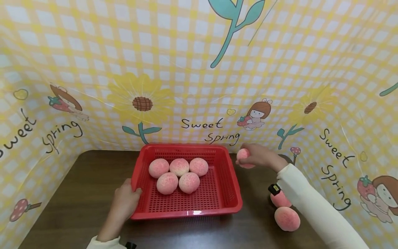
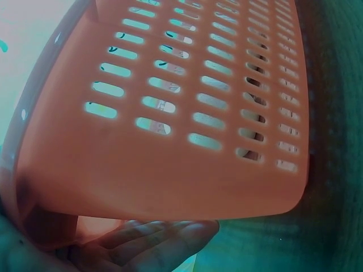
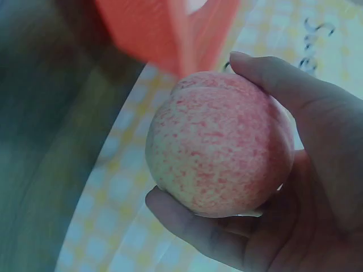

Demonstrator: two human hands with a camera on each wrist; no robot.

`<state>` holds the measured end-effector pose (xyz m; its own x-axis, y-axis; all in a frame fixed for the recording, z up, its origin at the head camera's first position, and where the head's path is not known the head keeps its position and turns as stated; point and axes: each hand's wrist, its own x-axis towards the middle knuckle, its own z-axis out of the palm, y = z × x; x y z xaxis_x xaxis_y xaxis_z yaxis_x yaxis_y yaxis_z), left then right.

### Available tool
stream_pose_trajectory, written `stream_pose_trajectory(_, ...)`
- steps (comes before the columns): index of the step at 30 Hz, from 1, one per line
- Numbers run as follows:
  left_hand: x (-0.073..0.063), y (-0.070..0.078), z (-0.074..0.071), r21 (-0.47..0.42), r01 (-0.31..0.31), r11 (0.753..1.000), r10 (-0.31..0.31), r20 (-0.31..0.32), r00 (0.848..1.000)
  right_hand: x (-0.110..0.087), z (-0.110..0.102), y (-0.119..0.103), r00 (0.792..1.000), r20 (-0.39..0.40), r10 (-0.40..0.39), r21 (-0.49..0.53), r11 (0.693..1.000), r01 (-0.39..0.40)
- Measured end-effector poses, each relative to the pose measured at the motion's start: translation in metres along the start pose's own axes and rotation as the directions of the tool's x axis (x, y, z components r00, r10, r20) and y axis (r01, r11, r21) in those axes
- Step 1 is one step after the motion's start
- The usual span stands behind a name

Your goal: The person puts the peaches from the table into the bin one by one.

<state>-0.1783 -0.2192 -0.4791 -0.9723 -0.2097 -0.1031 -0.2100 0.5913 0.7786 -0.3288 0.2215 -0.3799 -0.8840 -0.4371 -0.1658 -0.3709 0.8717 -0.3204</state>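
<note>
A red plastic basket (image 1: pixel 199 214) with slotted walls stands on the dark table, with several pink peaches (image 1: pixel 167 183) grouped in its left and back part. My left hand (image 1: pixel 124 200) grips the basket's left rim, thumb over the edge. From the left wrist view, the fingers (image 2: pixel 164 246) of that hand lie along the outside of the basket wall. Just off the basket's back right corner, my right hand (image 1: pixel 262 157) holds a peach (image 3: pixel 221 147) speckled pink over pale yellow. Its thumb and fingers curl round opposite sides of the fruit.
Two more peaches sit to the right of the basket: one (image 1: pixel 281 200) partly covered by the right wrist, another (image 1: pixel 287 219) closer to the front. A yellow checked cloth (image 1: pixel 192 86) with printed flowers rises behind the table (image 1: pixel 81 193) and at both sides.
</note>
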Motion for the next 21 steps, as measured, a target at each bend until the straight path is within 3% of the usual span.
stream_pose_trajectory(7,-0.001,-0.002,-0.002,0.000,0.006,1.000,-0.006,0.003,1.000,0.008,0.005,-0.059,0.999,-0.001,-0.038,-0.020,0.999,0.038)
stream_pose_trajectory(12,-0.001,-0.003,-0.003,0.009,-0.006,1.000,0.006,-0.007,1.000,0.019,0.018,-0.103,0.990,-0.010,-0.143,-0.072,0.987,0.142)
stream_pose_trajectory(16,0.000,-0.004,-0.001,0.011,-0.027,1.000,0.027,-0.020,0.999,0.028,0.029,-0.138,0.978,0.053,-0.204,-0.116,0.971,0.209)
stream_pose_trajectory(21,-0.001,-0.002,-0.001,0.010,-0.026,1.000,0.026,-0.022,0.999,0.036,0.049,-0.182,0.968,0.171,-0.185,-0.138,0.968,0.209)
